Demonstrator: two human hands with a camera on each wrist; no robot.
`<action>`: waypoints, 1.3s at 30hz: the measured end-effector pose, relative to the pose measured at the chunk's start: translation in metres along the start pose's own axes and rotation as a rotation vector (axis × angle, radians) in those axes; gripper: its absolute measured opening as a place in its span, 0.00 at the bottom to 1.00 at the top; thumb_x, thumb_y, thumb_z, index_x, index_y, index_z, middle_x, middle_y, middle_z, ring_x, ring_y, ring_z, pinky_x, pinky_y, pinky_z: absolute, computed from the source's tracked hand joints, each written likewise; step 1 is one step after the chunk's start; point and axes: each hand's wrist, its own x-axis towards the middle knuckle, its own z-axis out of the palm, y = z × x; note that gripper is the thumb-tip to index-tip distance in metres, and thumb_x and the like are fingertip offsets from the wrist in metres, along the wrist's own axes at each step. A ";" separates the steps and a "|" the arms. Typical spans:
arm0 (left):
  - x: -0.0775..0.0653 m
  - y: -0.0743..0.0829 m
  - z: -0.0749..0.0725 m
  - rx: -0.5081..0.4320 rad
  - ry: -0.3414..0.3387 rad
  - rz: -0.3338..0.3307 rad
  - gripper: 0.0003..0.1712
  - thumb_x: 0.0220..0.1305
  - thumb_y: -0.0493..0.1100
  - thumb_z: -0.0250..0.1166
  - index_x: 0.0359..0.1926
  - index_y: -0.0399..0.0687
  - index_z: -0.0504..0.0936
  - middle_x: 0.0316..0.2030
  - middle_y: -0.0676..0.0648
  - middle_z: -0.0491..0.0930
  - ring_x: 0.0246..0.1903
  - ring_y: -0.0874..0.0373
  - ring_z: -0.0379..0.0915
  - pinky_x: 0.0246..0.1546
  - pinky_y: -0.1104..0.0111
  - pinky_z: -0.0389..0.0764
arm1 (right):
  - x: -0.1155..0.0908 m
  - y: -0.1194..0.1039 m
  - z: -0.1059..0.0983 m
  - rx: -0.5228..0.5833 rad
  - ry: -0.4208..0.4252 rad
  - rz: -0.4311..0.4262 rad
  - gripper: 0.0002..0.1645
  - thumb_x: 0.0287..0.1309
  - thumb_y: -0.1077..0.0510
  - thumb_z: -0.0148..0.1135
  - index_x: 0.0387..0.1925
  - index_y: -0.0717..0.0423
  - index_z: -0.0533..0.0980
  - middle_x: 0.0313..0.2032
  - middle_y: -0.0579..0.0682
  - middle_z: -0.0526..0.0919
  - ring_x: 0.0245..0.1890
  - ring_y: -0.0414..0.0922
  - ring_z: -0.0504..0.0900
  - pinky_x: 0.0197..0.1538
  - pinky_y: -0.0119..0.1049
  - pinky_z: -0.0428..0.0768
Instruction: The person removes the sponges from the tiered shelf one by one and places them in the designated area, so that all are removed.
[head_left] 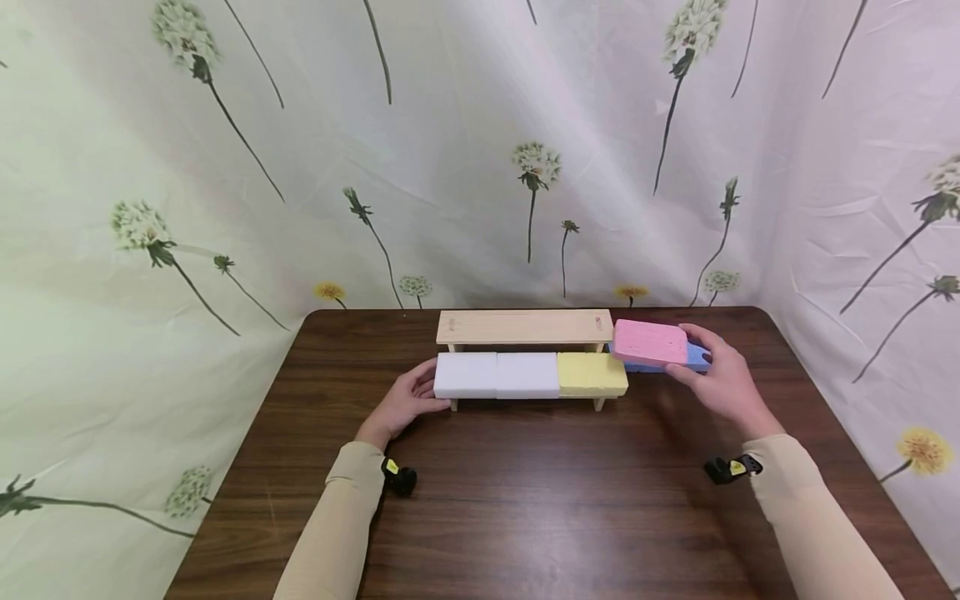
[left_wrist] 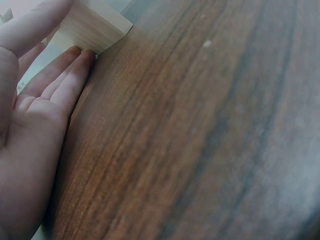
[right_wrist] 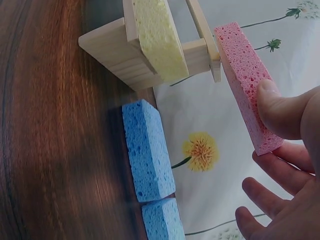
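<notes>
A pink sponge (head_left: 648, 342) is pinched between the thumb and fingers of my right hand (head_left: 720, 382), held in the air just off the right end of a two-tier wooden shelf (head_left: 523, 327). In the right wrist view the pink sponge (right_wrist: 245, 85) hangs above a blue sponge (right_wrist: 147, 150) lying on the table, with a second blue sponge (right_wrist: 162, 220) behind it. The lower tier carries two white sponges (head_left: 495, 375) and a yellow sponge (head_left: 591, 374). My left hand (head_left: 408, 400) lies flat on the table, its straight fingers (left_wrist: 65, 80) touching the shelf's left leg (left_wrist: 92, 25).
The shelf's upper tier is bare wood. The dark wooden table (head_left: 525, 500) stretches wide in front of the shelf. A flower-printed cloth (head_left: 480, 167) hangs behind and along both sides. Small black wrist cameras (head_left: 399, 477) sit on both sleeves.
</notes>
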 end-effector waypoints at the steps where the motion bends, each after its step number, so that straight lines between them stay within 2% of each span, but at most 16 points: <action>1: 0.000 0.000 0.000 -0.001 0.001 -0.001 0.54 0.60 0.26 0.75 0.81 0.37 0.57 0.76 0.30 0.61 0.74 0.38 0.63 0.64 0.71 0.77 | -0.001 0.001 -0.001 -0.003 0.000 0.004 0.45 0.63 0.57 0.76 0.75 0.64 0.65 0.69 0.71 0.72 0.65 0.68 0.71 0.66 0.72 0.69; 10: -0.001 0.001 0.001 -0.004 0.004 -0.008 0.54 0.59 0.26 0.75 0.81 0.37 0.57 0.76 0.30 0.61 0.74 0.37 0.62 0.63 0.71 0.78 | -0.009 0.009 -0.007 -0.025 0.036 -0.029 0.42 0.60 0.62 0.76 0.72 0.68 0.67 0.65 0.73 0.75 0.62 0.69 0.74 0.63 0.69 0.71; 13: -0.001 0.001 0.001 -0.010 0.003 -0.007 0.54 0.59 0.25 0.75 0.81 0.36 0.57 0.76 0.30 0.61 0.74 0.37 0.62 0.63 0.71 0.78 | -0.012 0.013 -0.008 -0.036 0.049 -0.046 0.42 0.59 0.64 0.77 0.71 0.69 0.68 0.64 0.73 0.75 0.61 0.69 0.74 0.61 0.65 0.73; 17: -0.001 0.001 0.001 -0.013 -0.001 -0.001 0.53 0.59 0.25 0.75 0.81 0.36 0.57 0.76 0.30 0.61 0.74 0.37 0.62 0.64 0.71 0.78 | -0.016 0.019 -0.009 -0.042 0.063 -0.060 0.40 0.58 0.65 0.77 0.70 0.68 0.70 0.60 0.72 0.75 0.57 0.68 0.76 0.55 0.39 0.79; 20: 0.000 0.002 0.000 -0.015 -0.003 0.002 0.53 0.60 0.25 0.75 0.81 0.36 0.57 0.76 0.30 0.61 0.74 0.37 0.62 0.63 0.71 0.78 | -0.019 0.021 -0.009 -0.041 0.056 -0.060 0.40 0.58 0.66 0.77 0.70 0.66 0.70 0.58 0.71 0.75 0.54 0.67 0.78 0.47 0.20 0.74; 24: 0.000 0.001 0.000 -0.015 -0.004 0.001 0.54 0.59 0.26 0.75 0.81 0.36 0.56 0.76 0.30 0.60 0.74 0.37 0.62 0.63 0.72 0.78 | -0.022 0.025 -0.010 -0.047 0.040 -0.040 0.41 0.59 0.66 0.76 0.71 0.67 0.69 0.59 0.71 0.74 0.55 0.68 0.78 0.47 0.15 0.73; 26: 0.000 0.000 0.000 -0.014 -0.002 -0.002 0.54 0.59 0.25 0.75 0.81 0.35 0.56 0.77 0.30 0.60 0.74 0.37 0.62 0.63 0.72 0.78 | -0.025 0.026 -0.010 -0.043 0.029 -0.019 0.42 0.60 0.66 0.75 0.72 0.69 0.67 0.60 0.72 0.73 0.56 0.69 0.79 0.52 0.21 0.80; 28: -0.001 0.000 0.001 -0.009 -0.001 -0.004 0.54 0.59 0.25 0.75 0.81 0.35 0.56 0.77 0.30 0.61 0.74 0.37 0.62 0.63 0.72 0.77 | -0.028 0.027 -0.010 -0.039 0.017 0.005 0.43 0.61 0.66 0.74 0.73 0.71 0.65 0.62 0.73 0.72 0.58 0.70 0.78 0.57 0.35 0.85; 30: -0.001 0.000 0.001 -0.006 0.000 -0.004 0.54 0.59 0.25 0.75 0.81 0.35 0.56 0.77 0.30 0.61 0.74 0.37 0.62 0.63 0.72 0.77 | -0.031 0.028 -0.010 -0.039 -0.004 0.033 0.44 0.63 0.65 0.74 0.75 0.70 0.63 0.63 0.74 0.70 0.59 0.71 0.77 0.60 0.53 0.83; 32: -0.001 0.001 0.001 -0.003 0.000 -0.004 0.54 0.59 0.26 0.75 0.81 0.36 0.56 0.76 0.30 0.61 0.74 0.37 0.62 0.63 0.72 0.77 | -0.033 0.030 -0.010 -0.043 -0.027 0.061 0.45 0.64 0.64 0.73 0.76 0.70 0.62 0.65 0.75 0.69 0.60 0.72 0.76 0.61 0.64 0.77; 34: -0.001 0.003 0.001 -0.002 -0.001 -0.003 0.54 0.59 0.26 0.76 0.81 0.36 0.56 0.76 0.30 0.61 0.74 0.37 0.62 0.63 0.72 0.77 | -0.035 0.031 -0.010 -0.044 -0.051 0.085 0.46 0.64 0.63 0.73 0.76 0.70 0.61 0.67 0.76 0.68 0.62 0.72 0.75 0.62 0.68 0.76; 39: -0.002 0.005 0.002 -0.008 0.006 -0.010 0.54 0.59 0.25 0.75 0.81 0.36 0.56 0.76 0.30 0.61 0.74 0.37 0.62 0.63 0.72 0.78 | -0.039 0.035 -0.008 -0.041 -0.098 0.130 0.46 0.65 0.62 0.72 0.77 0.68 0.60 0.69 0.76 0.66 0.65 0.73 0.72 0.64 0.70 0.74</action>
